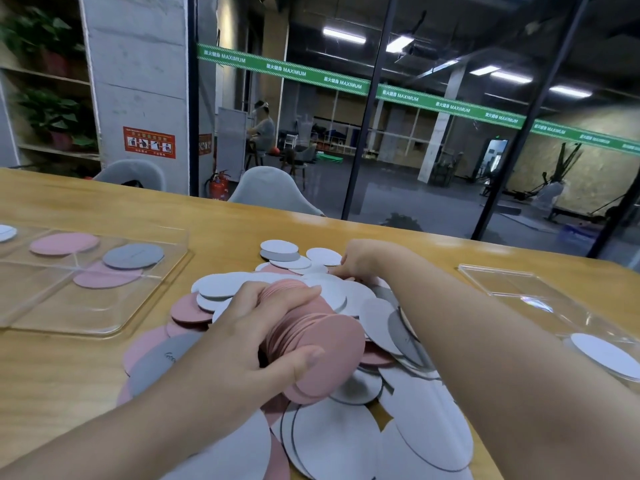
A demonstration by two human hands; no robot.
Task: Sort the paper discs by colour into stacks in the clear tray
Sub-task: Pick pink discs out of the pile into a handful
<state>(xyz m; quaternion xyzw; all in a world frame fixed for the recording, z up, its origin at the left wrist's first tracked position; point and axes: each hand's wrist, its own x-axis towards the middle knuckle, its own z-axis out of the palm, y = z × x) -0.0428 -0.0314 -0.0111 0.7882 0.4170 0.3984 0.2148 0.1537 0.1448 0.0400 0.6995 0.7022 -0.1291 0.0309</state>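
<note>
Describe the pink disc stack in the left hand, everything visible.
The pink disc stack is a thick bundle of thin, matte pink paper circles, fanned slightly and lying on its side, flat face toward the camera. The left hand grips it, fingers over the top edges, thumb beneath. It sits above the loose pile of discs on the wooden table.

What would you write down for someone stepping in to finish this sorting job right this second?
Left hand: closed around a thick stack of pink discs, held over the loose pile.
Right hand: reaching into the far side of the pile, fingers on a disc; grip unclear.
Clear tray on the left: holds a few pink discs, one grey disc and a white one at its far edge.
Second clear tray on the right: one white disc.
Done: only a handful sorted.
Left: set the pink stack in the tray, then sort the big mixed pile of white, grey and pink discs.
</note>
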